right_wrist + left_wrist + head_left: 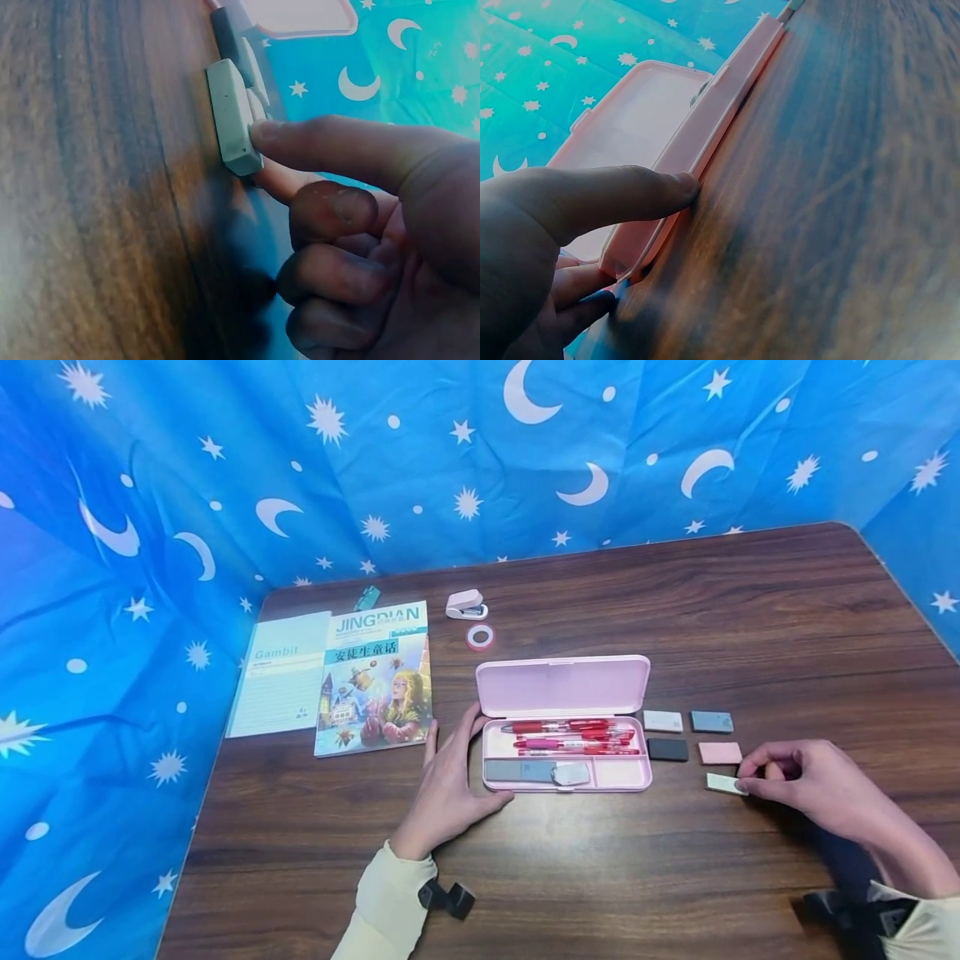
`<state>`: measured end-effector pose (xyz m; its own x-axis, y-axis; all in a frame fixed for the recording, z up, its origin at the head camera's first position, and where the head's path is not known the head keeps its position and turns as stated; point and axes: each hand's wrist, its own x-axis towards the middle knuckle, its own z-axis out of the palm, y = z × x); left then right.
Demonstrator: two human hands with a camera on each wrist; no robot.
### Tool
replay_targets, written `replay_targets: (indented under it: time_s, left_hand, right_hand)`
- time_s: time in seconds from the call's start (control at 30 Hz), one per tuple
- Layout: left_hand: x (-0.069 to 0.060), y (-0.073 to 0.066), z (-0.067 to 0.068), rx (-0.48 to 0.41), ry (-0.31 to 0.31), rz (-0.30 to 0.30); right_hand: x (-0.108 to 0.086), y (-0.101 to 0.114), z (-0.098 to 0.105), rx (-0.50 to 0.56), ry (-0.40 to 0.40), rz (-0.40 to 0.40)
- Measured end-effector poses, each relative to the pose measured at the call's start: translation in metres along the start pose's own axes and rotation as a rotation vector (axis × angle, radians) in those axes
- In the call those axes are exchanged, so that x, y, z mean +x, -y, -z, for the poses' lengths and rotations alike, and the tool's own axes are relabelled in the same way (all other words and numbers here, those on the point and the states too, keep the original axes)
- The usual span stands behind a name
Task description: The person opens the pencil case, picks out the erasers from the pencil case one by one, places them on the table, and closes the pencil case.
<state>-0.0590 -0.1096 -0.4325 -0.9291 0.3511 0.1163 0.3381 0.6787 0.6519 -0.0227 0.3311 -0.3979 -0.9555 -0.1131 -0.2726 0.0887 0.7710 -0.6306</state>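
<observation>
An open pink pencil case lies mid-table, holding several red pens and, in its front compartment, grey-blue pieces. My left hand grips its left end, thumb against the front wall and fingers round the side, as the left wrist view also shows. To the right of the case, my right hand pinches a pale green eraser by its right end, low over or on the table; which, I cannot tell. Beside it lie a pink eraser, a black one, a white one and a blue one.
A storybook partly overlaps a pale notebook on the left, with a teal item behind. A small white stapler and a roll of tape sit behind the case. Blue star-patterned cloth borders the table.
</observation>
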Motion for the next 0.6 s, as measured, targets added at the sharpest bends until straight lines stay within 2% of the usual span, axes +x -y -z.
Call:
replay_targets:
  time_s: [0.1, 0.17, 0.23, 0.33, 0.4, 0.47, 0.6]
  left_hand:
    - [0.000, 0.000, 0.000, 0.001, -0.002, -0.006]
    - [0.000, 0.000, 0.000, 0.001, -0.003, -0.009]
    - [0.001, 0.001, 0.000, -0.001, -0.004, -0.011]
    - [0.000, 0.002, -0.001, -0.004, -0.004, -0.007]
    - [0.000, 0.002, 0.000, -0.005, -0.002, -0.004]
    - [0.000, 0.002, 0.000, -0.006, -0.002, -0.003]
    - [0.000, 0.002, 0.000, -0.005, 0.002, -0.008]
  right_hand:
    - [-0.003, 0.006, 0.000, -0.016, -0.049, -0.014]
    - [-0.005, 0.016, 0.000, -0.019, -0.109, 0.000]
    - [-0.006, 0.032, -0.005, 0.005, -0.182, 0.063]
    - [-0.003, 0.064, -0.025, 0.033, -0.252, 0.224]
    - [0.002, 0.088, -0.044, 0.039, -0.248, 0.331]
    - [0.010, 0.107, -0.062, 0.002, -0.238, 0.395]
    - [0.022, 0.124, -0.085, -0.105, -0.225, 0.414]
